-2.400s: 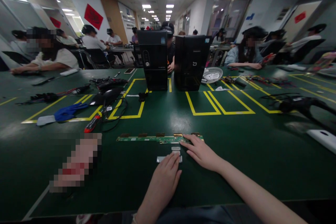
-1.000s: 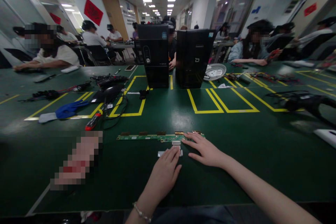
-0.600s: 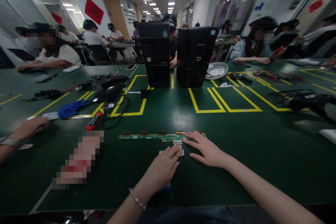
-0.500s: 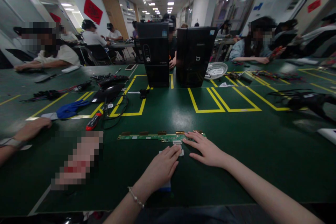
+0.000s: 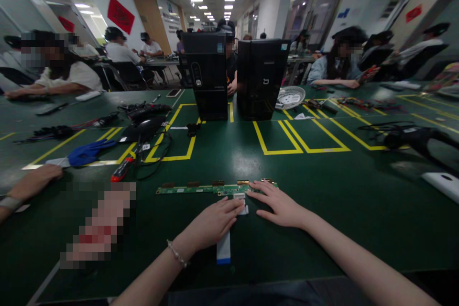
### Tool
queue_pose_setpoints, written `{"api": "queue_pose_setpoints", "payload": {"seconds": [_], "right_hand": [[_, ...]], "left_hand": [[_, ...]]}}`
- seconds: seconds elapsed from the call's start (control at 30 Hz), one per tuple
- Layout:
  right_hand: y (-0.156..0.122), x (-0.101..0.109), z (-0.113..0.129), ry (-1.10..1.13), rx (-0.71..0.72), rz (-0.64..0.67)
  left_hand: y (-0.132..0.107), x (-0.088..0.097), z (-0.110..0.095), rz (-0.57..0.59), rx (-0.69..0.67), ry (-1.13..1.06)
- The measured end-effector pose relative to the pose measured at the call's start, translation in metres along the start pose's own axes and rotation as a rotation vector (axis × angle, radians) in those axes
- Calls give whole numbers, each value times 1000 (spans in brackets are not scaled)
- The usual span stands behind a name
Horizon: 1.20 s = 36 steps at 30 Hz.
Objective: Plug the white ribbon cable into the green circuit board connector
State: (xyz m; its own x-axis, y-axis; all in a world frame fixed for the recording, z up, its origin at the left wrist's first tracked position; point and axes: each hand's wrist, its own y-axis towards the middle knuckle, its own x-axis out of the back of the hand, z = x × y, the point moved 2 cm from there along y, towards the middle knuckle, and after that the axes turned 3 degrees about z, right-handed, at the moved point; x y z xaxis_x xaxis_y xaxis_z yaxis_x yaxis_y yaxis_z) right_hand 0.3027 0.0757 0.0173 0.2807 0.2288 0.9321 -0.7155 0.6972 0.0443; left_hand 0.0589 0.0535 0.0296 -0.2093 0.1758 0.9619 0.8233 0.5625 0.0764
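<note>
A long narrow green circuit board (image 5: 193, 188) lies across the green table in front of me. A white flat ribbon cable (image 5: 224, 247) with a blue end runs from the board's middle back toward me. My left hand (image 5: 213, 222) lies palm down on the cable near the board, fingers together and pressing. My right hand (image 5: 278, 203) rests flat with fingers spread, fingertips on the board's right end.
Two black computer towers (image 5: 208, 76) (image 5: 261, 79) stand beyond the board among yellow floor-style markings. A blue glove (image 5: 86, 153), a red-handled screwdriver (image 5: 122, 169) and cables lie at left. Another person's hand (image 5: 34, 181) rests at the left edge. A white fan guard (image 5: 290, 97) sits behind.
My left hand has shifted left and my arm swung outward, uncovering the ribbon cable's blue end. Another person's hand came in at the left. My right hand stayed put.
</note>
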Motion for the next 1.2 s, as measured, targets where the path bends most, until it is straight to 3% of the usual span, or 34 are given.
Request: {"api": "queue_pose_setpoints", "payload": {"seconds": [0.33,0.77,1.0,1.2], "right_hand": [[0,3,1,14,-7,9],[2,4,-7,47,34,24],[2,0,-8,40,40,-8],[1,1,-4,25,26,-43]], "left_hand": [[4,5,11,62,-55,-50],[5,8,13,37,-66,-21],[6,5,11,-24,-13,-61],[-9,20,8,-164,127,-102]]}}
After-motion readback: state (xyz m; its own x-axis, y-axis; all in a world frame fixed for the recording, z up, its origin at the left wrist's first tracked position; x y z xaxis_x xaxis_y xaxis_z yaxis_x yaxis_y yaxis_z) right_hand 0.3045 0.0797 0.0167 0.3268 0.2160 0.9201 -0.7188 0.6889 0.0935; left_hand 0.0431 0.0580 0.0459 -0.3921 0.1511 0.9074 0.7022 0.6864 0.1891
